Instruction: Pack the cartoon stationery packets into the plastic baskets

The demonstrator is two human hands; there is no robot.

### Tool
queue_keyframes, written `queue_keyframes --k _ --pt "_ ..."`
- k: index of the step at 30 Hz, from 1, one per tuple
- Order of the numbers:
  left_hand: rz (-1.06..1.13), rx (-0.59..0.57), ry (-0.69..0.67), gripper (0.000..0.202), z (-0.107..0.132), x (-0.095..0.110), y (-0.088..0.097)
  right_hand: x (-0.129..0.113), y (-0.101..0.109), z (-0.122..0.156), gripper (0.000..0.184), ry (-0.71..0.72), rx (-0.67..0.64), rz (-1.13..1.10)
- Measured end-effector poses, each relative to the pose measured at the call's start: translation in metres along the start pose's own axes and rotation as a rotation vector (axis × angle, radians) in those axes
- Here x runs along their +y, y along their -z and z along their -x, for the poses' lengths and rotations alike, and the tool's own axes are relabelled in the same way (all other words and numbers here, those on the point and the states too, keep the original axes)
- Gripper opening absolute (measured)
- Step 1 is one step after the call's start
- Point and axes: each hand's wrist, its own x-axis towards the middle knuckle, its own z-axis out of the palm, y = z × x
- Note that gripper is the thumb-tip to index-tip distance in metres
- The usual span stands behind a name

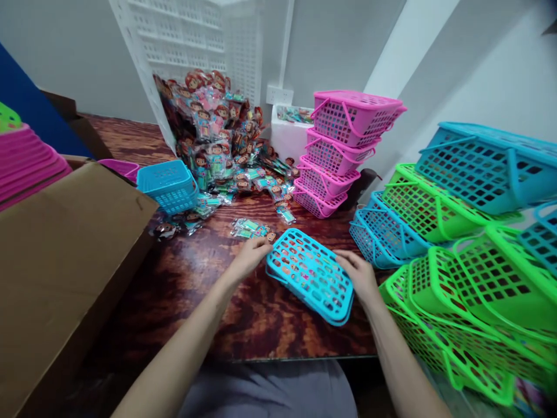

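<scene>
A blue plastic basket [311,273] with a slotted lid on top sits tilted between my hands over the table. Through the slots, small coloured contents show. My left hand [252,255] grips its upper left corner, fingers closed at the rim. At the right long edge, my right hand [357,271] holds the rim with thumb and fingers. Just beyond my left hand lie flat clear packets [250,228] with doll-like printed figures. The fingertips under the basket's edges are partly hidden.
Pink lidded baskets [331,157] are stacked at the back; green baskets [470,284] and blue ones [491,165] pile up on the right. A cardboard box [73,261] stands left, near an open blue basket [167,186]. Many packets spill from a white crate [183,35].
</scene>
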Motion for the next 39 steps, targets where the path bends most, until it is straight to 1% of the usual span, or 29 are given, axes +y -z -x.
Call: queue_keyframes --k 1,3,5,7,9,11,14,16,18,22,25,27,29,31,32,33,35,36,37,39 --pt "0.009 -0.013 0.028 0.023 0.008 0.000 0.000 -0.003 0.003 -0.019 0.039 0.044 -0.044 0.101" --pt "0.016 -0.014 0.071 0.023 0.020 0.001 -0.003 -0.009 0.003 -0.051 0.031 0.070 -0.078 0.174" --pt "0.022 -0.003 0.101 0.021 0.027 0.002 -0.009 -0.014 -0.001 -0.066 0.024 0.090 -0.065 0.247" --pt "0.041 -0.020 0.124 0.022 0.030 0.003 -0.013 -0.018 -0.008 -0.064 0.026 0.112 -0.031 0.317" --pt "0.074 -0.066 0.136 0.027 0.033 0.004 -0.016 -0.019 -0.014 -0.051 0.032 0.140 0.000 0.413" --pt "0.117 -0.082 0.121 0.032 0.035 0.003 -0.018 -0.020 -0.019 -0.034 0.041 0.175 0.016 0.599" --pt "0.192 -0.030 0.089 0.036 0.040 -0.001 -0.025 -0.024 -0.025 -0.020 0.049 0.197 0.017 0.921" --pt "0.251 0.013 0.089 0.039 0.043 -0.005 -0.032 -0.027 -0.027 -0.021 0.050 0.194 0.002 1.023" --pt "0.312 0.045 0.097 0.042 0.046 -0.009 -0.041 -0.029 -0.029 -0.028 0.049 0.225 -0.023 1.061" --pt "0.405 0.104 0.094 0.048 0.053 -0.013 -0.056 -0.030 -0.031 -0.048 0.046 0.346 -0.069 1.045" --pt "0.422 0.145 0.067 0.051 0.056 -0.015 -0.062 -0.033 -0.031 -0.053 0.043 0.441 -0.028 1.023" --pt "0.404 0.161 0.039 0.052 0.057 -0.018 -0.062 -0.038 -0.034 -0.043 0.040 0.513 0.039 0.977" --pt "0.365 0.178 0.012 0.051 0.057 -0.021 -0.057 -0.044 -0.042 -0.018 0.038 0.595 0.052 0.882" --pt "0.311 0.225 -0.011 0.048 0.055 -0.024 -0.048 -0.050 -0.056 0.016 0.036 0.693 -0.035 0.783" --pt "0.281 0.260 -0.025 0.045 0.052 -0.024 -0.043 -0.052 -0.064 0.034 0.038 0.750 -0.095 0.779" --pt "0.248 0.299 -0.042 0.041 0.047 -0.023 -0.036 -0.052 -0.073 0.049 0.043 0.787 -0.136 0.810" --pt "0.182 0.366 -0.081 0.029 0.031 -0.017 -0.024 -0.051 -0.089 0.070 0.045 0.818 -0.104 0.839" --pt "0.152 0.383 -0.100 0.023 0.020 -0.014 -0.020 -0.049 -0.095 0.075 0.042 0.820 -0.065 0.843" --pt "0.127 0.382 -0.119 0.019 0.007 -0.010 -0.016 -0.047 -0.100 0.076 0.039 0.826 -0.015 0.832" --pt "0.090 0.325 -0.150 0.017 -0.019 -0.003 -0.014 -0.041 -0.107 0.072 0.036 0.869 0.076 0.788"
